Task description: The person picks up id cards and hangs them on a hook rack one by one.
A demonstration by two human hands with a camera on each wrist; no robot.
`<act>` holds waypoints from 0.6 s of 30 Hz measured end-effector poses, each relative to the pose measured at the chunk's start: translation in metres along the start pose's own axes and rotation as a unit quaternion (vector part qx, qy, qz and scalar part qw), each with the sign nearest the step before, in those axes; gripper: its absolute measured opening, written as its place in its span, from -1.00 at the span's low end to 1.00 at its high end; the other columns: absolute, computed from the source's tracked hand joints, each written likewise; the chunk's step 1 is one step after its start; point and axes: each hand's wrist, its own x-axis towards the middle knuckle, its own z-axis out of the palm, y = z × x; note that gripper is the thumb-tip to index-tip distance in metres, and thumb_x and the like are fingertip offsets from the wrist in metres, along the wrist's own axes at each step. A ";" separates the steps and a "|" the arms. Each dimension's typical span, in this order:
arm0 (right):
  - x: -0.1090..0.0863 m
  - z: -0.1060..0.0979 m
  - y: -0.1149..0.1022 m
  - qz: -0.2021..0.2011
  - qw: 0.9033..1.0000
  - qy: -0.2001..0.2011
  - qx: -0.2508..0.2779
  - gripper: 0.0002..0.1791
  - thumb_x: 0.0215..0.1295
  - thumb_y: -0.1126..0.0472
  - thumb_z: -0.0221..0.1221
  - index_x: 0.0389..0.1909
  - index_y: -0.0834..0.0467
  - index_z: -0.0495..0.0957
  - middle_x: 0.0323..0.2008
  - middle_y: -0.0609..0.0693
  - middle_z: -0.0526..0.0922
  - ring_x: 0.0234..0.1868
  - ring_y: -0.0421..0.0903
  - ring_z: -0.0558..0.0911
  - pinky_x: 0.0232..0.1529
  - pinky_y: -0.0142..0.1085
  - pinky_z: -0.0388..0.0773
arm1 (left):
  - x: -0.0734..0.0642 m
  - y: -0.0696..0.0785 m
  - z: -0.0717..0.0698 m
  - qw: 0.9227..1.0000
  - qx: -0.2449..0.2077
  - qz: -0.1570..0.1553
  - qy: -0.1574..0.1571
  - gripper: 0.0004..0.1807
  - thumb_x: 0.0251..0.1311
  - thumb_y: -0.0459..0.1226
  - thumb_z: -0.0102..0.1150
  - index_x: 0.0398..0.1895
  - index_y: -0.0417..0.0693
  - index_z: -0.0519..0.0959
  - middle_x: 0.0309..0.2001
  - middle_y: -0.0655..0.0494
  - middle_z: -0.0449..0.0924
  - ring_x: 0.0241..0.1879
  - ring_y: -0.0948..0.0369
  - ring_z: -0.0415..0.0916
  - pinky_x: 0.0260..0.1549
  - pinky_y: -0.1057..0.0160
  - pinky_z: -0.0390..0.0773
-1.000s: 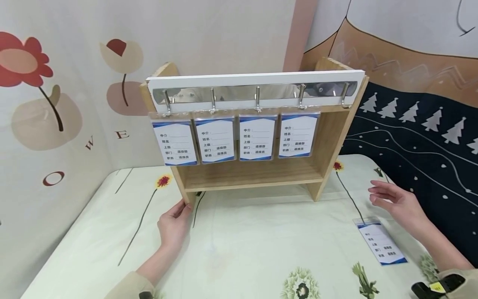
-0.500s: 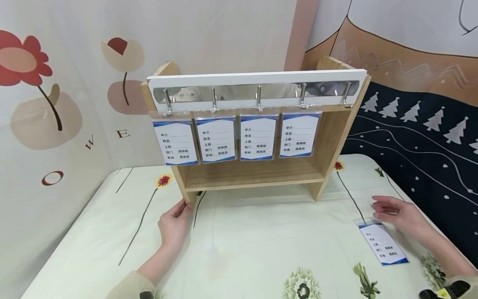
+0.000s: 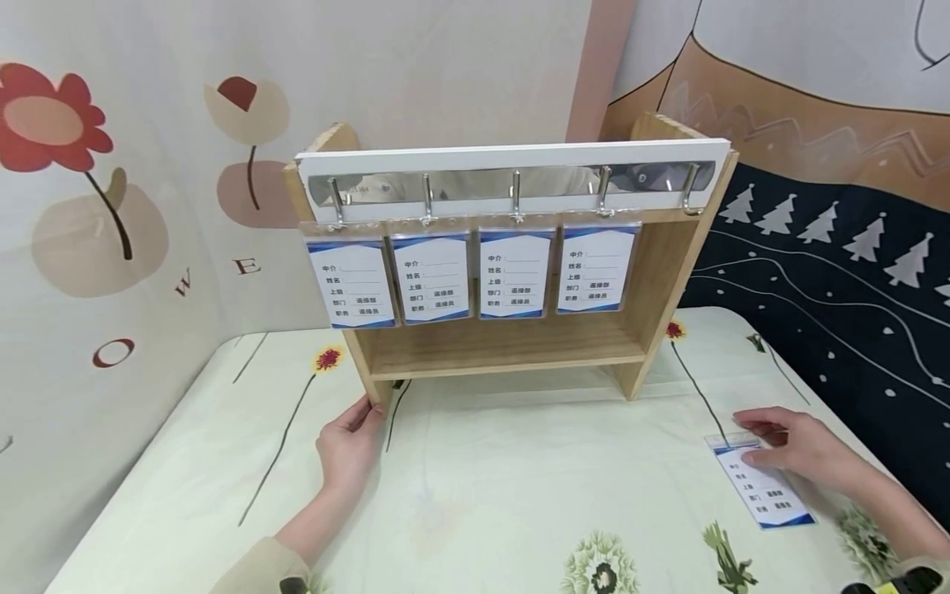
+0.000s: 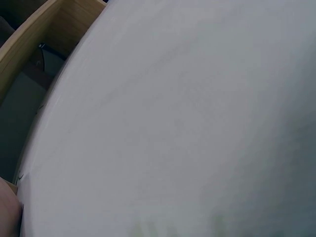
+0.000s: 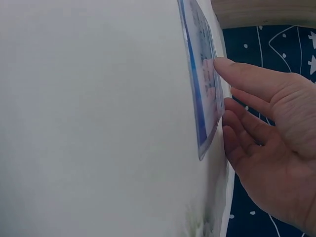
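A small wooden shelf (image 3: 512, 351) stands on the cloth-covered table, its front bar carrying several metal hooks (image 3: 515, 194). From the hooks hang several clear-sleeved badge cards, such as the leftmost badge card (image 3: 352, 285). My left hand (image 3: 349, 450) pinches the foot of the shelf's left side panel; only a sliver of this hand shows in the left wrist view. Flat on the table at the right lies a loose badge card (image 3: 768, 487). My right hand (image 3: 809, 445) is over its upper right side, thumb tip at the card's face and the other fingers bent loosely beyond its edge (image 5: 210, 84).
The rightmost hook (image 3: 688, 190) bears no card. A printed cloth (image 3: 482, 495) with flowers covers the table. Behind stand a pale patterned curtain (image 3: 445, 74) and, at the right, a dark curtain with trees (image 3: 831, 272).
My right hand has come down toward the table and onto the loose badge card. My left hand has stayed at the shelf's foot, and the hanging cards have not moved.
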 end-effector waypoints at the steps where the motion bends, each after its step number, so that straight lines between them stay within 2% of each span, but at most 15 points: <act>1: -0.001 0.000 -0.001 0.001 1.000 -0.001 -0.002 -0.31 0.14 0.18 0.51 0.23 0.41 0.52 0.09 0.28 0.65 -0.15 -0.49 0.45 -0.18 -0.52 0.50 | 0.000 0.000 0.000 1.000 0.001 0.000 -0.001 -0.59 0.46 -0.29 0.16 0.31 -0.24 0.54 0.18 -0.19 0.60 0.16 -0.04 0.61 -0.07 0.51 0.57; 5: -0.002 0.000 -0.002 0.004 1.000 0.001 -0.017 -0.33 0.12 0.17 0.52 0.20 0.40 0.55 0.07 0.25 0.66 -0.15 -0.47 0.45 -0.19 -0.52 0.48 | 0.000 -0.001 0.000 1.000 0.002 -0.001 -0.003 -0.59 0.46 -0.30 0.15 0.31 -0.24 0.54 0.18 -0.19 0.60 0.17 -0.04 0.61 0.01 0.34 0.59; 13: 0.000 0.002 -0.004 0.011 1.000 0.008 -0.022 -0.36 0.12 0.17 0.52 0.15 0.42 0.56 -0.04 0.13 0.66 -0.19 -0.20 0.50 -0.27 -0.44 0.51 | -0.001 0.001 -0.002 1.000 0.001 0.002 0.000 -0.59 0.47 -0.29 0.16 0.30 -0.24 0.55 0.16 -0.18 0.61 0.16 -0.03 0.61 -0.06 0.48 0.57; 18: 0.001 0.001 -0.006 0.019 1.000 0.004 -0.022 -0.37 0.11 0.18 0.52 0.13 0.44 0.57 -0.08 0.11 0.65 -0.20 -0.11 0.50 -0.30 -0.42 0.50 | -0.001 0.001 -0.001 1.000 0.001 0.001 0.000 -0.59 0.46 -0.29 0.16 0.30 -0.24 0.55 0.16 -0.19 0.61 0.16 -0.06 0.61 0.03 0.30 0.60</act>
